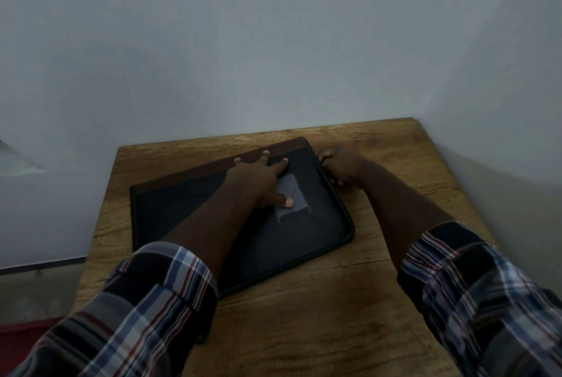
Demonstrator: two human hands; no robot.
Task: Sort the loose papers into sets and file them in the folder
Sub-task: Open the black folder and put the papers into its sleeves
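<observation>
**At the folder's far right corner: one hand pins, the other works the edge**

Under your left fingers (266, 160) lies the folder (170, 206), closed and flat on the wooden table (304, 315). Those fingers are straight and spread, pressing down on the dark cover; the thumb tip sits on the pale label patch (293, 194) just toward you from the fingertips. Your left hand (261, 182) holds nothing, it only weighs the folder down.

Just to the right of those fingertips, your right hand (342, 168) is at the folder's right-hand edge, near the far corner. Its fingers are curled against the dark piping there, and they seem to pinch something small on that rim, possibly a zip pull, though the picture is too dim to tell what.

The folder's long axis runs from beneath your left fingers away to the left and slightly toward you, with the brown band along its far edge. The right edge runs from your right fingers back toward your body. That line is what the next move likely turns on: to open the folder, your right hand is the nearer one and would travel along that edge toward you.

Both forearms reach forward, checked sleeves (146, 300) pushed up, the left crossing over the cover. No loose papers are in view.
</observation>
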